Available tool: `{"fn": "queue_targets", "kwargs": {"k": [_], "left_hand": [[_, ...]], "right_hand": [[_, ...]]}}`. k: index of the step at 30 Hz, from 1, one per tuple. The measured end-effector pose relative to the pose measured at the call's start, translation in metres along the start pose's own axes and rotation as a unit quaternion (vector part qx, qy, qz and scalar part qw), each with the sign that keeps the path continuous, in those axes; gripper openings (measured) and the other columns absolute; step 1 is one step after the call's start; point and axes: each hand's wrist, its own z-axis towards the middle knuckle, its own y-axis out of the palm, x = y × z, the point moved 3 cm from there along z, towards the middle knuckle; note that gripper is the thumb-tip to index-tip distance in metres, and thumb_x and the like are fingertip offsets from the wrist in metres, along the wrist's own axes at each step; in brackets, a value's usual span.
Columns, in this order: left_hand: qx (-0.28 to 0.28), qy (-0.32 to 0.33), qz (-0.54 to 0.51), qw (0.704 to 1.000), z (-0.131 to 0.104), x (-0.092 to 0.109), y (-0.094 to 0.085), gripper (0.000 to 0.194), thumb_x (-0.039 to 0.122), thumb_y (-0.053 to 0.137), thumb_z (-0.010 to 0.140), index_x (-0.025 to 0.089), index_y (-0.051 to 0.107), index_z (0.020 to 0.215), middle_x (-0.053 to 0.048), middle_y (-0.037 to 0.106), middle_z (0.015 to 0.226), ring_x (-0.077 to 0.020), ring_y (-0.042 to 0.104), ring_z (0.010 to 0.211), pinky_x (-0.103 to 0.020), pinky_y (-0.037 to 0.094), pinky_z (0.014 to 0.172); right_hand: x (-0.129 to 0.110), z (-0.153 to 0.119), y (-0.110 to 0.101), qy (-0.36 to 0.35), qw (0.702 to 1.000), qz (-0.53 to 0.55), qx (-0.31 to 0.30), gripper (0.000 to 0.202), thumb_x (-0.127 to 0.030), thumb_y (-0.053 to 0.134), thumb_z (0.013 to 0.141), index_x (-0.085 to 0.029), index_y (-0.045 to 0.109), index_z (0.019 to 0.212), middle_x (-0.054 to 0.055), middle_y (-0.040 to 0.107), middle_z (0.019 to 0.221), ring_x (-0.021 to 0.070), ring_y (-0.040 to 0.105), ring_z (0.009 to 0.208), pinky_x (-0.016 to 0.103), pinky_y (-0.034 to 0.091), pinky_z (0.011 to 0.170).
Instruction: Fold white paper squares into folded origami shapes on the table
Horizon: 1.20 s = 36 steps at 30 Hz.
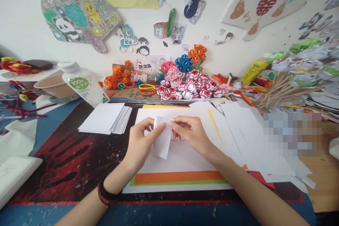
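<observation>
Above the paper stack in the middle, a small folded white paper (pixel 162 143) hangs between both hands. My left hand (pixel 144 137) is closed on its upper left part, thumb in front. At its upper right edge, my right hand (pixel 189 130) pinches the paper with thumb and index finger, the other fingers curled. Beneath lie large white sheets (pixel 190 159) with orange and green sheets (pixel 180 177) showing at the front edge. A pile of small white papers (pixel 102 118) rests to the left on the dark mat.
A white bottle (pixel 83 83) and a paper bowl (pixel 55 83) stand at the back left. Red-and-white paper flowers (pixel 196 86) line the back. Loose white sheets (pixel 251 141) and wooden sticks (pixel 280 90) are at the right. A white case (pixel 18 174) lies front left.
</observation>
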Motion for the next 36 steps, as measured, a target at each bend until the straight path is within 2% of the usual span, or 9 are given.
{"fn": "queue_targets", "kwargs": {"k": [6, 13, 17, 21, 25, 29, 36], "left_hand": [[-0.052, -0.023, -0.065, 0.996, 0.013, 0.003, 0.004, 0.025, 0.039, 0.065, 0.082, 0.015, 0.066, 0.074, -0.001, 0.062, 0.073, -0.0116, 0.051, 0.067, -0.023, 0.039, 0.061], [-0.051, 0.029, -0.078, 0.995, 0.025, 0.011, 0.003, 0.024, 0.034, 0.067, 0.082, 0.015, 0.061, 0.068, 0.002, 0.052, 0.062, -0.0087, 0.044, 0.059, -0.022, 0.034, 0.056], [-0.057, 0.045, -0.057, 0.996, 0.023, 0.011, 0.003, 0.03, 0.036, 0.061, 0.086, 0.015, 0.057, 0.065, 0.003, 0.047, 0.059, -0.0089, 0.043, 0.058, -0.023, 0.032, 0.056], [-0.039, 0.082, -0.033, 0.995, 0.021, 0.013, 0.002, 0.032, 0.034, 0.06, 0.087, 0.016, 0.053, 0.061, 0.002, 0.047, 0.06, -0.0096, 0.043, 0.06, -0.023, 0.032, 0.057], [-0.029, 0.073, -0.01, 0.997, 0.02, 0.01, 0.001, 0.035, 0.035, 0.057, 0.088, 0.016, 0.052, 0.06, 0.002, 0.048, 0.06, -0.0097, 0.043, 0.06, -0.023, 0.034, 0.058], [-0.066, 0.063, 0.016, 0.996, 0.017, 0.006, 0.001, 0.036, 0.039, 0.054, 0.089, 0.016, 0.056, 0.062, 0.001, 0.051, 0.062, -0.0107, 0.046, 0.062, -0.023, 0.036, 0.06], [-0.04, 0.09, 0.115, 0.988, 0.013, 0.008, -0.002, 0.038, 0.038, 0.053, 0.09, 0.015, 0.056, 0.059, 0.001, 0.054, 0.058, -0.0107, 0.048, 0.059, -0.022, 0.037, 0.059]], "right_hand": [[0.002, 0.004, -0.008, -0.005, 1.0, -0.008, -0.008, 0.031, -0.038, 0.064, 0.083, -0.013, 0.066, 0.066, 0.0, 0.057, 0.052, 0.0078, 0.05, 0.045, 0.02, 0.04, 0.044], [0.001, 0.009, -0.017, 0.01, 1.0, 0.021, -0.015, 0.033, -0.041, 0.067, 0.08, -0.012, 0.067, 0.063, -0.001, 0.056, 0.048, 0.0071, 0.046, 0.041, 0.02, 0.036, 0.039], [-0.002, 0.009, -0.017, 0.0, 0.998, 0.037, -0.043, 0.032, -0.039, 0.065, 0.081, -0.012, 0.066, 0.063, -0.001, 0.054, 0.047, 0.0073, 0.046, 0.042, 0.02, 0.035, 0.04], [-0.003, 0.007, -0.016, 0.004, 0.998, 0.045, -0.054, 0.03, -0.037, 0.065, 0.082, -0.012, 0.067, 0.064, -0.002, 0.053, 0.047, 0.0074, 0.045, 0.041, 0.021, 0.033, 0.04], [-0.003, 0.006, -0.015, -0.005, 0.998, 0.028, -0.063, 0.031, -0.036, 0.066, 0.082, -0.013, 0.064, 0.062, -0.002, 0.054, 0.048, 0.0074, 0.044, 0.041, 0.021, 0.032, 0.04], [-0.003, 0.006, -0.016, -0.009, 0.998, 0.014, -0.054, 0.031, -0.036, 0.064, 0.083, -0.013, 0.064, 0.062, -0.001, 0.054, 0.048, 0.0079, 0.045, 0.042, 0.021, 0.034, 0.041], [-0.003, 0.006, -0.017, -0.017, 0.999, -0.017, -0.039, 0.03, -0.035, 0.066, 0.081, -0.013, 0.063, 0.062, -0.002, 0.054, 0.048, 0.0075, 0.046, 0.041, 0.02, 0.035, 0.04]]}}
